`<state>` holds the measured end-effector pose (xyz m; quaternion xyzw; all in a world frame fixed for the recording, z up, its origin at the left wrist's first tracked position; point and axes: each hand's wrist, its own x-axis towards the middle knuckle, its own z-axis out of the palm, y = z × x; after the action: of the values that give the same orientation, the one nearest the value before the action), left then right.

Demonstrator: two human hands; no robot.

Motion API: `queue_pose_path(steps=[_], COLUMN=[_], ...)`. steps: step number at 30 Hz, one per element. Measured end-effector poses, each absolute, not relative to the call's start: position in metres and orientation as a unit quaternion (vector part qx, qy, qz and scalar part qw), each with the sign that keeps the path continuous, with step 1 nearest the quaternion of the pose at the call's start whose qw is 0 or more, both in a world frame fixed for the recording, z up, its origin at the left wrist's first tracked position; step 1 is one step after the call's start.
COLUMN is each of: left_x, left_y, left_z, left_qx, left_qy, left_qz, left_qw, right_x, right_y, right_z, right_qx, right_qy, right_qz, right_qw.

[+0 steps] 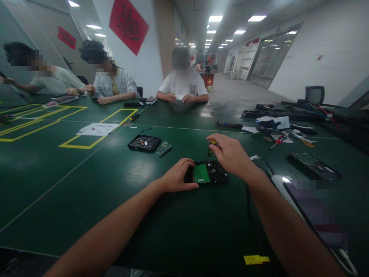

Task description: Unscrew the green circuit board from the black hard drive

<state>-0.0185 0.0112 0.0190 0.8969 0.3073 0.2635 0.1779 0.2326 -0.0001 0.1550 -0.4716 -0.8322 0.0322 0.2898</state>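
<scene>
A black hard drive [215, 173] with a green circuit board [201, 174] on top lies on the green table in front of me. My left hand [177, 176] grips its left end, fingers curled round the edge. My right hand [229, 152] is closed round a screwdriver with a yellow and black handle [212, 144], held upright just above the drive's far side.
Another opened drive [144, 142] and a loose green board [164, 148] lie further out on the left. Tools, cables and a drive [313, 163] crowd the right side. A tablet [323, 215] sits at my right elbow. Three people sit across the table. A yellow tag [256, 259] lies near me.
</scene>
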Motion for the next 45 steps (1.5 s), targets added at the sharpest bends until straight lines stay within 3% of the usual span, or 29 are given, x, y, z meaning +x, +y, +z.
queue_pose_path(steps=[45], left_x=[-0.0188], left_y=[0.0110], left_z=[0.0198], left_qx=[0.893], left_qy=[0.311], left_qz=[0.264], left_qw=[0.190], right_x=[0.2319], right_y=[-0.0021], right_z=[0.1580], right_qx=[-0.464], right_qy=[-0.838], right_qz=[0.029], right_qw=[0.284])
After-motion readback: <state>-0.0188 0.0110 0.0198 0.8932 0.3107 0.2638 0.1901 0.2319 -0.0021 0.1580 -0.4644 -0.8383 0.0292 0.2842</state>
